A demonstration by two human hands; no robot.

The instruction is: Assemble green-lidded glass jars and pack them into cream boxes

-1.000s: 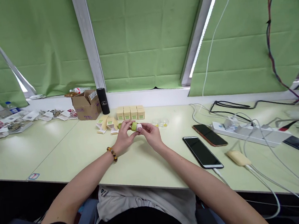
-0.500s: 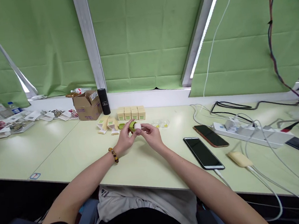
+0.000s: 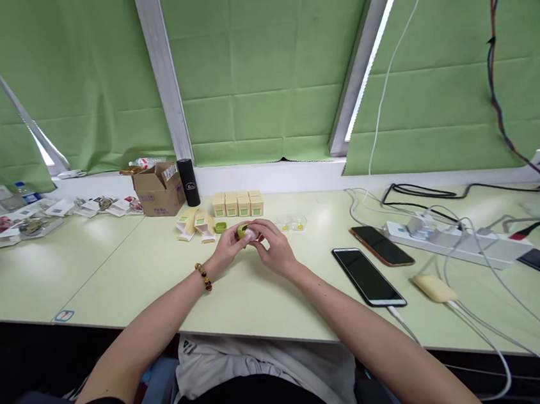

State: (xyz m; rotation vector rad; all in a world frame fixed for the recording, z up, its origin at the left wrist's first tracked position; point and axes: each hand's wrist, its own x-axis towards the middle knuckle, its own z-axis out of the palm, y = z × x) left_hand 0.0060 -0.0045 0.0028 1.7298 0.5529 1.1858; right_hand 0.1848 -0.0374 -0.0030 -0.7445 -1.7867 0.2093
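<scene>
- Two opened cartons (image 3: 195,224) stand as they did a second ago.
- Green piece (image 3: 221,227) lies on the table (image 3: 161,265) beside them; the left hand covered part of it before, and now it shows more fully.
- Left hand (image 3: 226,247) grips the green case (image 3: 242,230) from its side.
- Case is held between both hands, above the table, in front of the row of boxes (image 3: 237,204); its white part (image 3: 253,234) shows less than half a second ago.
- Right hand (image 3: 276,250) has changed grip: fingers that pinched the white end now curl over it. Probably the case is being worked, not put down; whether the parts have shifted, I cannot tell.
- Clear pack (image 3: 292,223), just beyond the right hand, is unmoved.
</scene>
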